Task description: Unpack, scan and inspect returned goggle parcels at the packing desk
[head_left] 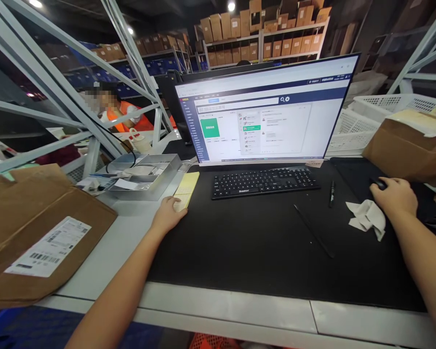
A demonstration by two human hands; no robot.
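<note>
My left hand (168, 213) is at the near end of a yellow notepad (187, 186), its thumb and fingers closed over the pad's edge. The pad lies on the black desk mat (240, 242), left of the keyboard (265, 182). On the right, my right hand (396, 198) rests curled over a black computer mouse (379, 183), which is mostly hidden under the fingers. Just left of that hand lies a crumpled white tissue (367, 217). A black pen (332, 194) sits between tissue and keyboard. Behind the keyboard, a lit monitor (298, 126) displays a web page with a chat window.
An open cardboard box (39, 232) with a shipping label stands at left, near a grey tray (148, 179) of papers. A thin black strip (314, 231) lies on the mat. At right are another carton (410, 145) and white baskets (396, 104). A person in orange (125, 116) sits beyond the metal frame.
</note>
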